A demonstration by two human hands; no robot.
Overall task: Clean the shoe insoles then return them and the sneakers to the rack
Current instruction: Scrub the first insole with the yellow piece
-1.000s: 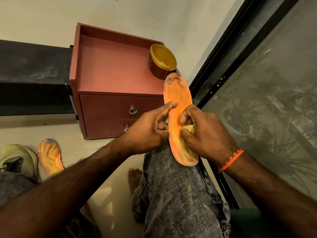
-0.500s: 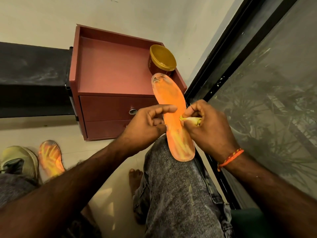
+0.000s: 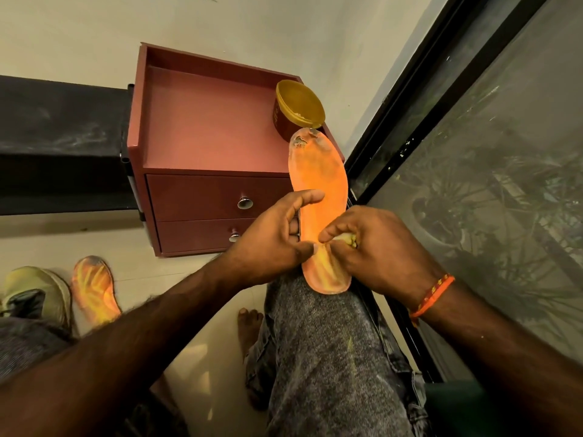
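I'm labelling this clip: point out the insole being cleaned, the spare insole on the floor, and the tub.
held insole (image 3: 320, 181): head view, bare orange forefoot above the hands.
floor insole (image 3: 93, 287): head view, middle of its streaked top.
tub (image 3: 299, 104): head view, centre of its yellow lid.

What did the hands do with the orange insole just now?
The right hand slid its little yellow rag up the insole and back down toward the heel, wiping. The insole tilted left, then swung back upright. The left hand kept its grip on the insole's edge. The other insole, the shoe and the tub stayed put.
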